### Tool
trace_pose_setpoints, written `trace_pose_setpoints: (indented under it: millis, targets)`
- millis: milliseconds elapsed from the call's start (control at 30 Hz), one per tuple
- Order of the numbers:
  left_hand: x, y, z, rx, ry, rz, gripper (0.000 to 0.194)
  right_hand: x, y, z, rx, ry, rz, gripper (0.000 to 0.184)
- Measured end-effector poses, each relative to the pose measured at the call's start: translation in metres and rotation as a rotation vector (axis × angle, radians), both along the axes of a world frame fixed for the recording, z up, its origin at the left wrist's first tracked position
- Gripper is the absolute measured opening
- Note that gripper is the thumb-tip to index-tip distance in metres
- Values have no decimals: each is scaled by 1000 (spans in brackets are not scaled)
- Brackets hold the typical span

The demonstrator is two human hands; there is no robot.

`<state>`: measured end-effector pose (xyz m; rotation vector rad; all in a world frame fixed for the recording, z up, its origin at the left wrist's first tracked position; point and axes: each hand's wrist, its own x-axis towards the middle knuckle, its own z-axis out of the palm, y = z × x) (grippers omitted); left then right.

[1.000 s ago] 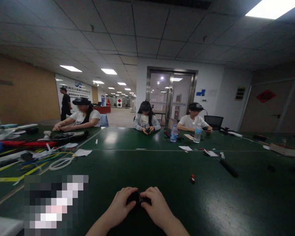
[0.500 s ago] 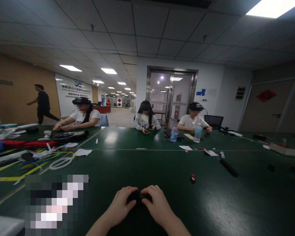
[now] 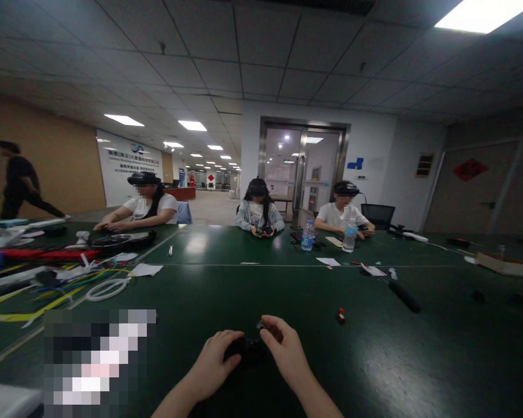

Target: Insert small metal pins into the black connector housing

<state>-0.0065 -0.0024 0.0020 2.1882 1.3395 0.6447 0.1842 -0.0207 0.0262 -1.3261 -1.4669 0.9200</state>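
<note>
My left hand (image 3: pixel 215 360) is closed around the left end of a small black object (image 3: pixel 249 347) low over the green table. Its kind is too dark to make out. My right hand (image 3: pixel 285 351) is lifted just to the right of it, apart from the black object. Between its thumb and index finger it pinches a small greyish piece (image 3: pixel 260 325). The right hand's other fingers are curled behind, partly hidden.
A small red-and-black item (image 3: pixel 340 316) and a black rod-like handle (image 3: pixel 404 296) lie to the right. Coiled white tubing (image 3: pixel 107 289), coloured wires and tools spread on the left. Two water bottles (image 3: pixel 307 235) stand across the green table (image 3: pixel 192 302). Several people sit opposite.
My right hand has come off the black object, moving up and slightly right with a small greyish piece in its fingertips. My left hand stays put. A person walking behind has moved left.
</note>
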Motion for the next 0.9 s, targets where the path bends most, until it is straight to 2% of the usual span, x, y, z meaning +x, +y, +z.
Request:
trace_pose_setpoints:
  millis: [267,467,633,900]
  targets:
    - [-2,0,-4,15,-19,0,42,7,4,-2,-89,264,-76,38]
    - [-1,0,-2,-1,-12,-1,42,12,10,-12,-92,399,-118,45]
    - [-1,-1,0,-27,-3,8,42,15,13,-15,-123,466,-168,50]
    - [-2,-1,-2,-37,-17,12,42,19,16,-20,-131,544,-210,45]
